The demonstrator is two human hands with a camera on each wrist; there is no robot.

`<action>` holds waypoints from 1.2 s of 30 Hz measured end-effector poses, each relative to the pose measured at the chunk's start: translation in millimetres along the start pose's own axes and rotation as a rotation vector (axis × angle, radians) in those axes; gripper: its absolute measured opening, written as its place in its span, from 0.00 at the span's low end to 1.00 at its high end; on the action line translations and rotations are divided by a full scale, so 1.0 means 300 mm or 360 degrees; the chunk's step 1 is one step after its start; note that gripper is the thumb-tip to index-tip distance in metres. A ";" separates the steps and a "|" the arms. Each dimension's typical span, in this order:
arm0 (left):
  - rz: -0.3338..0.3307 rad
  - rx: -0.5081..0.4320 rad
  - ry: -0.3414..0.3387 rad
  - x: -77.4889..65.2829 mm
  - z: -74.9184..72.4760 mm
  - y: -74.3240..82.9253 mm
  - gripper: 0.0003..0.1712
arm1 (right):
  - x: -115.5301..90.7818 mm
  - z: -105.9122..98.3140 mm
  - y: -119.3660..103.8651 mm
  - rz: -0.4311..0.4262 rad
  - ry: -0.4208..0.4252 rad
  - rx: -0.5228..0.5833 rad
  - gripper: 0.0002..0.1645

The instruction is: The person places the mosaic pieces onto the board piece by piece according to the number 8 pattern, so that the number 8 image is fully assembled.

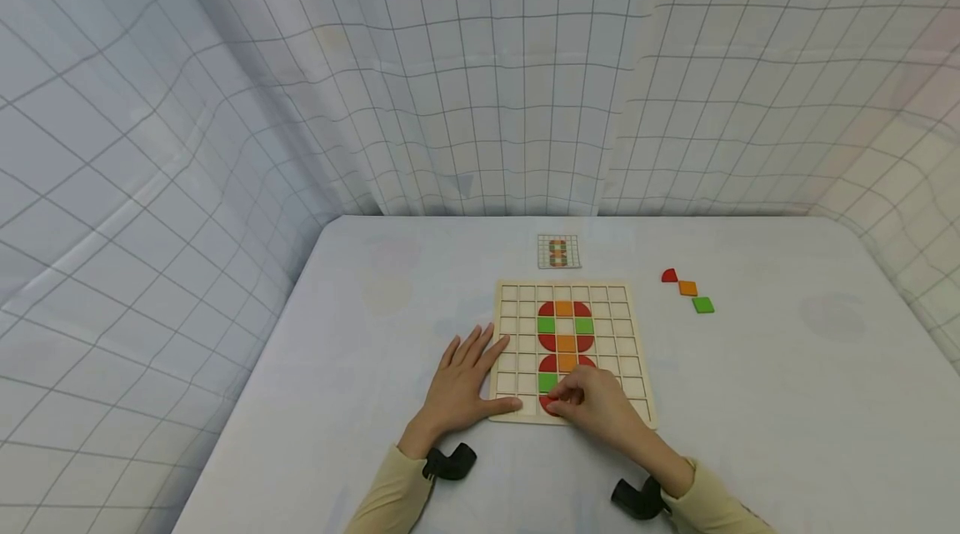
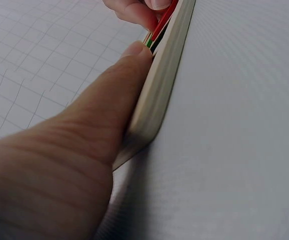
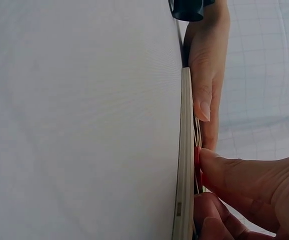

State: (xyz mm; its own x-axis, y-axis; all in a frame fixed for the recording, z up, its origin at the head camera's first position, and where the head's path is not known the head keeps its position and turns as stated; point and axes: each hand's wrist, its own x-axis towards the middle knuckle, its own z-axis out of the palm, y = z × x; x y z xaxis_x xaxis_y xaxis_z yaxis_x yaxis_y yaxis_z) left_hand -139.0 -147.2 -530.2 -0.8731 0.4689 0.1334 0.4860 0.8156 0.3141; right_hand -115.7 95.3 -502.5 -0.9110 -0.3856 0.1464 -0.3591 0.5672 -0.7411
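Observation:
A wooden grid board (image 1: 525, 401) lies on the table, with red, orange and green tiles in some of its squares. My left hand (image 1: 459, 388) rests on the board's left edge, fingers spread and thumb along the near left corner. My right hand (image 1: 596, 406) pinches a red quarter-round tile (image 1: 547, 406) at the near side of the pattern, under a green tile (image 1: 548, 382). In the left wrist view the red tile (image 2: 164, 21) stands tilted over the board, partly behind the fingers. The right hand hides the squares beneath it.
A small pattern card (image 1: 558, 252) lies beyond the board. Loose tiles lie to the right: a red quarter-round (image 1: 669, 276), an orange square (image 1: 687, 288) and a green square (image 1: 703, 305). A gridded white curtain (image 1: 510, 101) hangs around the table.

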 end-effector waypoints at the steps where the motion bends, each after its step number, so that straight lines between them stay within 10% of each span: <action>1: -0.0001 0.0000 0.0000 0.000 0.000 0.000 0.55 | 0.000 0.000 -0.001 -0.0001 0.0001 -0.0004 0.04; 13: -0.0009 0.0005 -0.0019 -0.006 0.000 0.001 0.54 | -0.014 -0.024 -0.033 -0.0006 -0.0091 -0.0291 0.05; 23: 0.0004 0.0003 -0.0003 -0.008 0.002 -0.003 0.54 | -0.023 -0.050 -0.011 -0.0054 -0.0174 -0.0203 0.07; 36: 0.0009 -0.0014 -0.0008 -0.003 0.004 -0.004 0.54 | 0.059 -0.326 0.206 0.0036 0.0451 -0.0251 0.07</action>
State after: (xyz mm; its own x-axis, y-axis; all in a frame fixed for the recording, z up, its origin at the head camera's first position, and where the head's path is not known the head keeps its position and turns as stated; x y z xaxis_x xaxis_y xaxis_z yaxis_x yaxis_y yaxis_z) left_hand -138.9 -148.2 -531.9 -0.8703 0.4750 0.1304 0.4903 0.8101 0.3215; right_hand -173.8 194.6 -481.7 -0.9314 -0.1662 0.3237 -0.3447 0.6878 -0.6388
